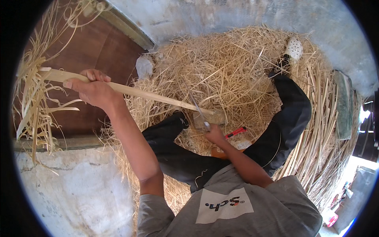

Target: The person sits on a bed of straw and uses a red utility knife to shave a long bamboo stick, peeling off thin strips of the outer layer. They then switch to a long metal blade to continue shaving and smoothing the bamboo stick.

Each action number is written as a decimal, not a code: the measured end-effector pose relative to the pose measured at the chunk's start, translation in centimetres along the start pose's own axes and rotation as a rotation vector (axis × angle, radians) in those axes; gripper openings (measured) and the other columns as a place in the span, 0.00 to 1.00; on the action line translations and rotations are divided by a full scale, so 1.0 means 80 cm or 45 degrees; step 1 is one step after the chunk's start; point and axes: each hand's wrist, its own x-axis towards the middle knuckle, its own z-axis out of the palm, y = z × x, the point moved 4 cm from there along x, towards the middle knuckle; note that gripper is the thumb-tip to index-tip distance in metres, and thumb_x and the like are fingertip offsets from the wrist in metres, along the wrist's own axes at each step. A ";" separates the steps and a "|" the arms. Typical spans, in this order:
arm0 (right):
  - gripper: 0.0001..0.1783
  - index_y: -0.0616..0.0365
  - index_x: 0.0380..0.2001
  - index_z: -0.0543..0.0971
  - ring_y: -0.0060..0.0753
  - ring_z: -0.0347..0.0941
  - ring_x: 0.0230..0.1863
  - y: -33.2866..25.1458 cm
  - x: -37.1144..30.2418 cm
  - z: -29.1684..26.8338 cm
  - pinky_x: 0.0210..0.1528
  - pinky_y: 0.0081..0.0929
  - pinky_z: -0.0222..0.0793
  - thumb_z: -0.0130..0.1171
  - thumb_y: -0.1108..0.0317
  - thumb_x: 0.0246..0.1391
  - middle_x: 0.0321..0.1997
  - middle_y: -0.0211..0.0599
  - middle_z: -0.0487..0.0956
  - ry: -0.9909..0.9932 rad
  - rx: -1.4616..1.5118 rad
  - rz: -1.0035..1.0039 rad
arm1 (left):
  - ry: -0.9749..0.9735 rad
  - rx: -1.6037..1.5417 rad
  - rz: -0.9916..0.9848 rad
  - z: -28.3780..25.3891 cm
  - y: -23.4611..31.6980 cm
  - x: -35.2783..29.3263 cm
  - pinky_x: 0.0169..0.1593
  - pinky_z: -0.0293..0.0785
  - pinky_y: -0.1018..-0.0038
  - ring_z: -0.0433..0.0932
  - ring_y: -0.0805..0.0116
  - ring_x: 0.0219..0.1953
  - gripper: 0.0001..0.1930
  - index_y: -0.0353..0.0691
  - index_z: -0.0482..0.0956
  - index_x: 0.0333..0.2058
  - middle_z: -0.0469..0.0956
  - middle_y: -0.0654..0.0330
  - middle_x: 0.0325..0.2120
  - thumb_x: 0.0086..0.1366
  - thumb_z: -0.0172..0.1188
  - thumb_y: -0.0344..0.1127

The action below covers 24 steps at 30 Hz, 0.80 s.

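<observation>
My left hand (92, 87) is wrapped round a long pale strip, probably split bamboo or cane (152, 95), near its left end. Curled shavings (33, 102) hang in a bunch from that end. The strip slants down to the right, and its far end lies over a block (209, 119) between my legs. My right hand (215, 133) grips the handle of a long thin-bladed knife (199, 110). Its blade crosses the strip close to the block. A red and black tool (235, 132) lies just right of my right hand.
A thick heap of straw-like shavings (221, 67) spreads to the grey wall (244, 14). Long split strips (316, 134) are stacked along the right, beside a greenish slab (344, 104). My legs (290, 106) stretch out on both sides. A brown panel (85, 47) is at the upper left.
</observation>
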 end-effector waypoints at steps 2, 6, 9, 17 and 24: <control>0.19 0.64 0.42 0.76 0.56 0.78 0.33 0.025 0.011 0.009 0.37 0.43 0.72 0.55 0.71 0.43 0.28 0.57 0.78 0.045 -0.041 0.004 | -0.011 -0.014 0.003 0.004 0.001 0.001 0.23 0.59 0.76 0.58 0.72 0.19 0.30 0.43 0.60 0.23 0.58 0.64 0.18 0.72 0.28 0.63; 0.17 0.63 0.41 0.76 0.54 0.77 0.30 -0.041 -0.013 0.016 0.34 0.41 0.70 0.54 0.72 0.43 0.27 0.55 0.78 0.156 -0.082 -0.251 | -0.004 -0.006 0.033 0.012 0.003 -0.002 0.23 0.58 0.75 0.58 0.72 0.19 0.30 0.44 0.60 0.23 0.59 0.63 0.18 0.72 0.28 0.62; 0.18 0.61 0.42 0.76 0.51 0.76 0.29 -0.161 -0.053 -0.004 0.33 0.39 0.70 0.56 0.71 0.45 0.29 0.53 0.78 -0.012 0.143 -0.431 | 0.006 0.022 0.034 0.010 -0.009 -0.003 0.23 0.58 0.75 0.58 0.72 0.19 0.30 0.44 0.60 0.22 0.60 0.63 0.18 0.72 0.28 0.62; 0.19 0.63 0.38 0.79 0.57 0.77 0.41 0.173 0.029 -0.015 0.42 0.47 0.72 0.58 0.65 0.41 0.35 0.60 0.79 -0.088 -0.426 0.133 | 0.025 0.047 0.022 -0.002 -0.028 0.035 0.22 0.60 0.76 0.60 0.72 0.19 0.31 0.43 0.62 0.23 0.61 0.63 0.18 0.71 0.31 0.65; 0.18 0.61 0.40 0.77 0.61 0.76 0.34 0.029 -0.004 -0.009 0.37 0.46 0.72 0.54 0.68 0.43 0.28 0.56 0.77 -0.021 -0.165 -0.251 | 0.050 0.028 0.050 0.002 -0.051 0.050 0.20 0.60 0.78 0.61 0.73 0.19 0.34 0.42 0.63 0.22 0.61 0.64 0.18 0.67 0.33 0.70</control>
